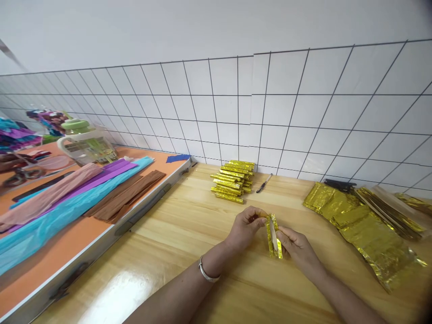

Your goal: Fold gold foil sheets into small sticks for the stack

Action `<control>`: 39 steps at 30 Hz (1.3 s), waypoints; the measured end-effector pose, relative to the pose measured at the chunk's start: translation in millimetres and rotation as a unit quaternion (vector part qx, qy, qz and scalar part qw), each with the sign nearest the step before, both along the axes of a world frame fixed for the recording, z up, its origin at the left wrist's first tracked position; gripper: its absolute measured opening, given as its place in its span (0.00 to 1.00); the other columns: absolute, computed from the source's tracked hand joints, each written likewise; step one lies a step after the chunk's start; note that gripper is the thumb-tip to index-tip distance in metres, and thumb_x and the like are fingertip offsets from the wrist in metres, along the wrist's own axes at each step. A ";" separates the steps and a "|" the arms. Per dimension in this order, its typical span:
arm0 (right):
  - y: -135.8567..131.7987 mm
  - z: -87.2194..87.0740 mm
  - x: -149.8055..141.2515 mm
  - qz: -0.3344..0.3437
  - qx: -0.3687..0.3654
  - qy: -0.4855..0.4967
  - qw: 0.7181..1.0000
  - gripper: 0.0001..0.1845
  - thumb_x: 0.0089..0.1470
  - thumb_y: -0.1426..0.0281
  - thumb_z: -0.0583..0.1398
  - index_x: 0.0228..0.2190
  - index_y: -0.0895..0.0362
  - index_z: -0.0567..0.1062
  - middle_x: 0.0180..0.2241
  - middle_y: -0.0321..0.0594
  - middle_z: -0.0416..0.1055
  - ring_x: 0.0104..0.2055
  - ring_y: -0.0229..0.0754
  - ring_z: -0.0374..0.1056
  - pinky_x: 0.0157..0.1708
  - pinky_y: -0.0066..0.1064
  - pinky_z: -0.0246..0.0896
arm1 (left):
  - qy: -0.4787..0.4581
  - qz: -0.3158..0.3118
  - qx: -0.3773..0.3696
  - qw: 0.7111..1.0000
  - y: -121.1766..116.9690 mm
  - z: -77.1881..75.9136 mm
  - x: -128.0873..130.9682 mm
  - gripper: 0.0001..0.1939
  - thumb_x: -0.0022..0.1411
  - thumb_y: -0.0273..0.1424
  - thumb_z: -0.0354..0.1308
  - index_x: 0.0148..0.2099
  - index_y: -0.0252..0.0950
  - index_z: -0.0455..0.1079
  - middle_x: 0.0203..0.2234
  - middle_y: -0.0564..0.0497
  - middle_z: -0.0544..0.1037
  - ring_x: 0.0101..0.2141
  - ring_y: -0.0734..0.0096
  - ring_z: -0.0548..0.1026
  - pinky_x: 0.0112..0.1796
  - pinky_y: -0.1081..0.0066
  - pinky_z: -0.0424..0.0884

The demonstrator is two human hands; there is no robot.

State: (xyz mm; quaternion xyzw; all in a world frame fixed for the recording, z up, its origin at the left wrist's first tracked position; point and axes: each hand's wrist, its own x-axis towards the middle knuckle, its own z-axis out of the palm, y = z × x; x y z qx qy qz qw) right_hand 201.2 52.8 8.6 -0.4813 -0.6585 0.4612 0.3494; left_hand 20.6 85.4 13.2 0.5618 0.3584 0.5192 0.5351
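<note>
Between my two hands is a narrow strip of gold foil paper (270, 238), partly folded, with its pale inner side showing along the middle. My left hand (248, 225) pinches its upper left edge between thumb and fingers. Lower down, my right hand (294, 243) grips the right edge with the thumb on top. The strip is held just over the wooden table, whether touching it I cannot tell. Beyond my hands lies a stack of folded gold foil strips (232, 180). Flat gold foil sheets (364, 229) are spread to the right of my right hand.
A black pen (264, 183) lies beside the stack, near the tiled wall (222, 108). On the left, a raised-edge orange surface (84, 245) bears blue, purple, pink and brown crepe paper (130, 193), scissors (22, 175) and a green-lidded jug (86, 141). More foil sheets (391, 211) lie far right.
</note>
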 end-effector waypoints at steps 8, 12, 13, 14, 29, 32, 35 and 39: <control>2.1 4.6 -0.7 0.002 -0.004 0.053 0.999 0.22 0.54 0.54 0.53 0.44 0.55 0.73 0.38 0.40 0.73 0.43 0.46 0.67 0.41 0.34 0.63 | -0.020 -0.016 -0.027 0.999 -0.9 6.4 -0.7 0.12 0.54 0.38 0.60 0.33 0.32 0.69 0.25 0.51 0.71 0.28 0.74 0.68 0.31 0.73 0.66; 4.4 -2.5 -0.9 -0.012 -0.020 0.094 0.995 0.22 0.54 0.57 0.56 0.47 0.55 0.69 0.37 0.40 0.73 0.37 0.42 0.68 0.36 0.30 0.64 | -0.018 -0.026 -0.036 0.999 -1.1 5.5 -0.4 0.13 0.54 0.39 0.60 0.33 0.32 0.68 0.25 0.52 0.70 0.28 0.75 0.68 0.31 0.73 0.65; 4.9 -5.3 -0.8 -0.013 -0.024 0.098 0.995 0.21 0.54 0.57 0.56 0.46 0.56 0.68 0.36 0.40 0.73 0.36 0.41 0.68 0.35 0.30 0.63 | -0.015 -0.027 -0.036 0.999 -1.2 5.1 -0.2 0.13 0.54 0.39 0.59 0.33 0.32 0.68 0.25 0.52 0.70 0.28 0.75 0.68 0.31 0.73 0.65; 5.3 -8.1 -0.6 -0.014 -0.025 0.098 0.995 0.21 0.53 0.58 0.56 0.45 0.56 0.69 0.36 0.40 0.73 0.36 0.41 0.68 0.35 0.29 0.63 | -0.011 -0.028 -0.037 0.999 -1.4 4.7 0.1 0.14 0.54 0.39 0.59 0.33 0.32 0.68 0.25 0.52 0.70 0.28 0.75 0.68 0.31 0.73 0.65; 4.1 -15.2 -1.0 -0.076 0.003 0.049 0.996 0.15 0.52 0.59 0.57 0.36 0.58 0.72 0.27 0.36 0.69 0.27 0.37 0.62 0.26 0.26 0.57 | 0.002 -0.061 -0.019 0.998 -4.2 -1.1 1.2 0.10 0.59 0.36 0.56 0.36 0.33 0.63 0.28 0.53 0.67 0.29 0.77 0.65 0.32 0.75 0.62; 2.1 -13.2 -4.3 -0.086 -0.014 0.075 0.993 0.15 0.51 0.59 0.58 0.35 0.57 0.71 0.25 0.35 0.68 0.26 0.36 0.62 0.24 0.25 0.56 | 0.001 -0.063 -0.013 0.998 -6.7 -3.7 5.8 0.15 0.55 0.35 0.60 0.41 0.35 0.62 0.31 0.52 0.69 0.32 0.75 0.67 0.34 0.74 0.63; 0.1 -9.9 -7.9 -0.084 -0.041 0.100 0.991 0.14 0.51 0.58 0.58 0.33 0.56 0.69 0.22 0.33 0.66 0.22 0.34 0.60 0.21 0.25 0.54 | -0.003 -0.058 -0.025 0.998 -6.8 -10.8 9.2 0.20 0.54 0.33 0.61 0.47 0.36 0.59 0.32 0.52 0.70 0.34 0.73 0.69 0.35 0.73 0.64; 0.8 -9.0 -10.4 -0.049 -0.062 0.090 0.993 0.14 0.49 0.57 0.59 0.30 0.56 0.68 0.20 0.31 0.66 0.19 0.34 0.60 0.20 0.25 0.54 | 0.016 -0.040 -0.060 0.997 -4.7 -16.3 9.0 0.17 0.57 0.34 0.57 0.48 0.36 0.59 0.28 0.53 0.71 0.29 0.75 0.70 0.31 0.74 0.65</control>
